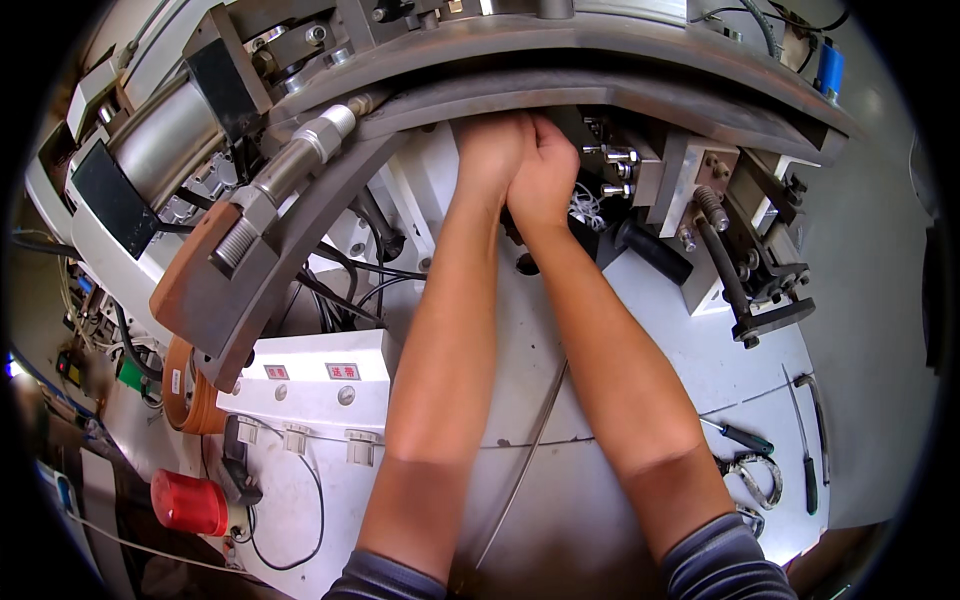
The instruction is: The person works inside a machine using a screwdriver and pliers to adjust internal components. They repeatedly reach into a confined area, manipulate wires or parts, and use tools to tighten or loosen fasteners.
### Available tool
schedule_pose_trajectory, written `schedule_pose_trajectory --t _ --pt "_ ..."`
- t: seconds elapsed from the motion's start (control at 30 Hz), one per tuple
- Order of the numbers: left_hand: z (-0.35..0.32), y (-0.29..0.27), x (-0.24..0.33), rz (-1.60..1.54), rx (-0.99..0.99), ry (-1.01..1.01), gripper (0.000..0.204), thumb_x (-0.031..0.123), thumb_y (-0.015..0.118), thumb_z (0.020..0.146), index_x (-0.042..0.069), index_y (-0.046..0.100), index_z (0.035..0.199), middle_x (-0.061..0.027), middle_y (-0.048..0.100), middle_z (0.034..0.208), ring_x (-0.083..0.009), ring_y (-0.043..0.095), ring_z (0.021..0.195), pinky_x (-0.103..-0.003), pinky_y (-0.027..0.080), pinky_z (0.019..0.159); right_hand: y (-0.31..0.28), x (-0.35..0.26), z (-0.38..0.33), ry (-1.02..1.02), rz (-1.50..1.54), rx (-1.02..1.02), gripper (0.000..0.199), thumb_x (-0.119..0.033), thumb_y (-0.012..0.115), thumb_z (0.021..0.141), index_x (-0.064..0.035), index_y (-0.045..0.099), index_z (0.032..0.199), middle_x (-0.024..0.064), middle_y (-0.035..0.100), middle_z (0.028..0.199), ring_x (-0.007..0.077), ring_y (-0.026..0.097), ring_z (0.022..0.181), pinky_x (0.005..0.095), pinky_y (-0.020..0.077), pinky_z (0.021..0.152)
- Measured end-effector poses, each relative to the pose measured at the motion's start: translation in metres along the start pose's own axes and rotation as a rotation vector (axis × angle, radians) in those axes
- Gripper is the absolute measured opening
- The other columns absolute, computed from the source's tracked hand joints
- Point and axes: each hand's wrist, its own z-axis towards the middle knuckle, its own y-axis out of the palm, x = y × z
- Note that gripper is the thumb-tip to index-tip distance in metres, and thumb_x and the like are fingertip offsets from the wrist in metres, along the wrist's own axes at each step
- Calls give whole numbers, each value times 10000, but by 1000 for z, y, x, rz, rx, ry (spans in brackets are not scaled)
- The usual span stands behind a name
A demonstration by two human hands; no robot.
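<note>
Both my arms reach forward over a white machine table, and my hands meet under a curved, dark metal beam (640, 95). My left hand (490, 140) lies against the right one, with its fingers hidden behind it and the beam. Curled fingers show on my right hand (550, 155), which looks closed; whatever it may grip is out of sight. Just right of the hands, several shiny bolts (618, 157) stick out of a metal block. A black cylinder (655, 252) lies beyond my right wrist.
At left are a threaded metal rod assembly (295, 175), black cables (340, 290), a white control box (310, 375) and a red beacon light (190, 502). A thin rod (525, 460) lies between my forearms. Screwdrivers (748, 438) and other hand tools lie at right, below a bracket (775, 320).
</note>
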Motion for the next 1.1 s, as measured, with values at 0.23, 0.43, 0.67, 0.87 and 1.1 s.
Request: schedule_pose_trajectory --t 0.23,0.43,0.67,0.87,1.1 --pt "-11 -13 8 -349 -253 -184 344 237 526 894 52 663 1149 -218 647 1182 -358 616 1084 -406 471 958 -3 15 -8 -20 70 27 299 -254 561 970 13 665 1056 243 671 986 359 648 840 374 493 814" --pt "1 -9 3 162 -94 87 373 249 521 901 20 642 1170 -217 617 1247 -358 600 1125 -406 459 983 5 4 -4 -4 142 8 307 -266 559 969 11 664 1053 249 674 933 371 642 827 383 490 817" --pt "-3 0 6 -252 -65 -181 441 301 476 942 0 583 1246 -259 557 1319 -428 516 1217 -417 421 1020 -11 -10 5 -35 -120 -19 289 -237 567 946 24 663 1025 268 666 909 439 630 842 428 488 798" --pt "-6 -9 13 -201 -9 -153 437 304 470 955 -20 592 1221 -250 606 1249 -407 563 1158 -409 439 982 -1 -7 1 -30 24 -13 297 -236 562 958 33 657 1041 259 669 951 419 635 846 410 491 808" --pt "-22 -16 31 -590 -24 -263 296 189 514 910 -31 685 1009 -133 721 879 -222 662 819 -334 502 825 -1 12 -9 13 97 -3 303 -236 554 975 25 657 1090 219 691 1001 319 657 867 365 487 846"
